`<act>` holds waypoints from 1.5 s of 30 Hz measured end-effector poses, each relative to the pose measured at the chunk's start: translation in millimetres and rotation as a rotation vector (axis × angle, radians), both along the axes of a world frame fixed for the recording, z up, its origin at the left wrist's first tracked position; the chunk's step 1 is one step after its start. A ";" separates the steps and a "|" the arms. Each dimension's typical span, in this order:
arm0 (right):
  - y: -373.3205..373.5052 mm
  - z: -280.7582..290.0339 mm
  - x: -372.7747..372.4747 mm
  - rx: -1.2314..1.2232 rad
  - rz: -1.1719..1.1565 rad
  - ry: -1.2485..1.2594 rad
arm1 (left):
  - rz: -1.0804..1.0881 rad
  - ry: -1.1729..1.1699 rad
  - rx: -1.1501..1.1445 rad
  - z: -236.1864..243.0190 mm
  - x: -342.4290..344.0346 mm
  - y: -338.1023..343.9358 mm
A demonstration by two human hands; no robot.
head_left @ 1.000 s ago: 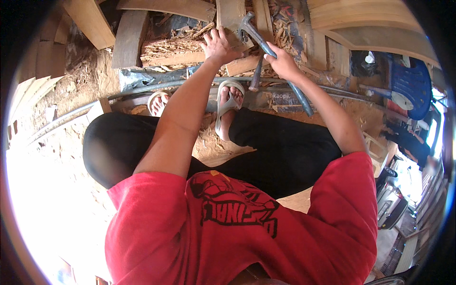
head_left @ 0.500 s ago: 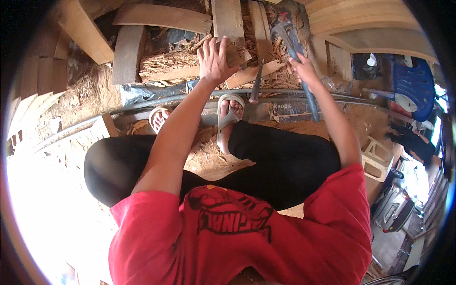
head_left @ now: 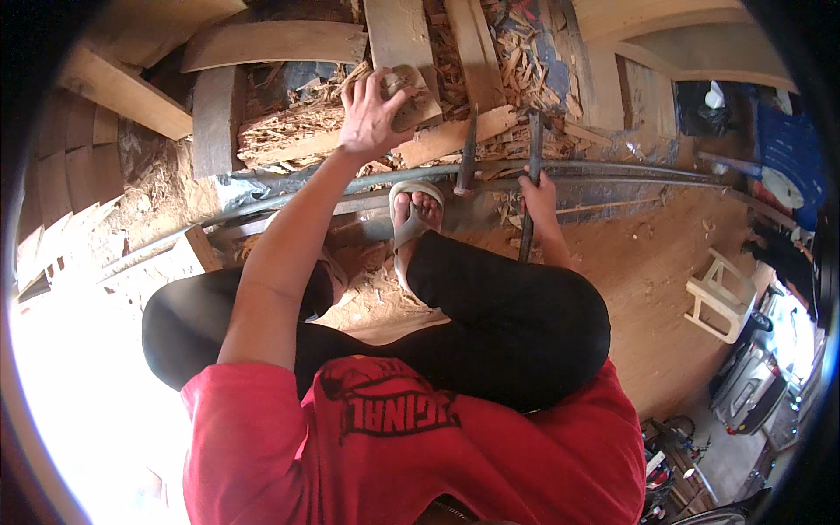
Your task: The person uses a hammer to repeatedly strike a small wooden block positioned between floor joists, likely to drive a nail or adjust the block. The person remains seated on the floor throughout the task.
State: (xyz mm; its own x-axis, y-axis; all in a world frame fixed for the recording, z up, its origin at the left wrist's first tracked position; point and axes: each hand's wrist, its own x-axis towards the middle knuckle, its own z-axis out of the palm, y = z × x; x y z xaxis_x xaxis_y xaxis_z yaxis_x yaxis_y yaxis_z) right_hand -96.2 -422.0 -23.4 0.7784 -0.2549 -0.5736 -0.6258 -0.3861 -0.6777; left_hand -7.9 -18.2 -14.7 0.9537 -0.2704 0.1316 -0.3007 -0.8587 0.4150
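My left hand [head_left: 376, 114] is bent over a small wooden block [head_left: 422, 110] at the near end of a plank, its thumb across the top and its fingers curled at the far left side. In my right hand [head_left: 540, 198] is a hammer [head_left: 535, 144], gripped by its dark handle and held upright above the pipes; its head cannot be made out clearly. Between the hands, a chisel-like tool [head_left: 468, 150] leans over the pipes, narrow end away from me. Broken wood chips [head_left: 289, 131] lie around the block.
Thin pipes [head_left: 612, 173] run across in front of my sandalled foot [head_left: 418, 210]. Planks [head_left: 271, 44] lie at the far side, and stacked boards [head_left: 83, 149] stand at the left. A cream stool [head_left: 724, 293] and a blue chair [head_left: 783, 149] are at the right.
My left hand has come down from spread fingers onto the wooden block. My right hand has drawn the hammer nearer and left, turning it more upright. The whole view has shifted slightly.
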 end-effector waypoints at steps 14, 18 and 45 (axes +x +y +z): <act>-16.2 -53.4 -18.4 -0.502 0.139 -0.045 | -0.019 -0.131 -0.086 -1.9 2.1 -3.5; 4.0 -29.3 -18.6 -0.304 0.011 -0.174 | 0.080 -0.173 0.054 3.9 -1.7 7.4; 118.8 105.1 18.2 -0.010 0.503 -0.246 | 0.154 0.034 -0.075 -3.1 -10.7 9.2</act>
